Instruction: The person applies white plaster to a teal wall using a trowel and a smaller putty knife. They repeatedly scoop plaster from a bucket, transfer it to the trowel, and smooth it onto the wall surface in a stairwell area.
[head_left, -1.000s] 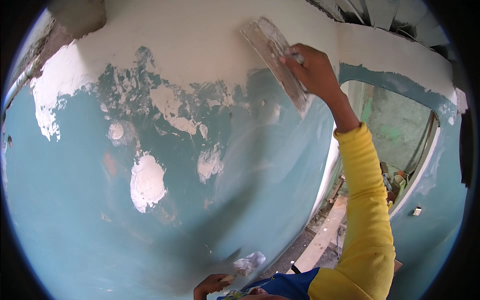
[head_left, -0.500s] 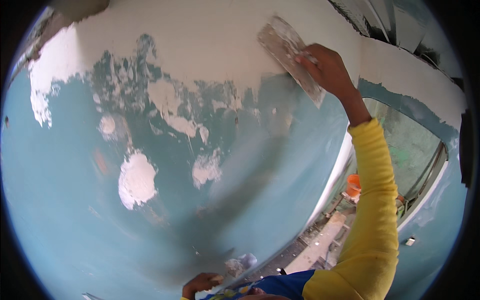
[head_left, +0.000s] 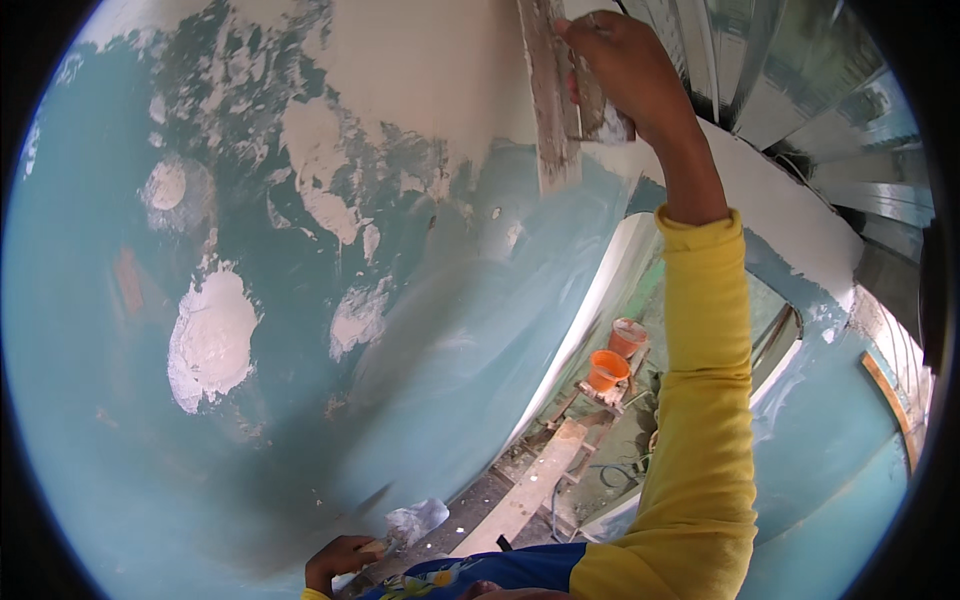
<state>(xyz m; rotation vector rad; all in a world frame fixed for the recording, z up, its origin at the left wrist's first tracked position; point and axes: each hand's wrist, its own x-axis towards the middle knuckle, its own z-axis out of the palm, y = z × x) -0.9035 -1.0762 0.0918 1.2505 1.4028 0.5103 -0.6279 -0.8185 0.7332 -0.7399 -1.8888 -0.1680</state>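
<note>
My right hand (head_left: 628, 75) is raised high against the wall, its fingers wrapped round the handle of a plastering trowel (head_left: 553, 150). The trowel's long, putty-smeared blade stands nearly upright, close to the edge of the cream plaster; whether it touches the wall I cannot tell. Low down, my left hand (head_left: 340, 560) grips a putty knife (head_left: 416, 521) by its pale handle. White filler coats that knife's broad blade. In front of me the blue-green wall (head_left: 300, 400) carries cream plaster above and several rough white patches (head_left: 213, 338) below.
Right of the wall is an opening with a white edge (head_left: 570, 345). Beyond it, an orange bucket (head_left: 608, 371) and a second bucket (head_left: 628, 337) stand on a wooden support near a plank (head_left: 525, 490). Metal sheeting (head_left: 790, 100) spans the upper right.
My view has swung right and down, so the wall patches sit further left. The trowel has turned more upright in my right hand. Both hands keep their hold.
</note>
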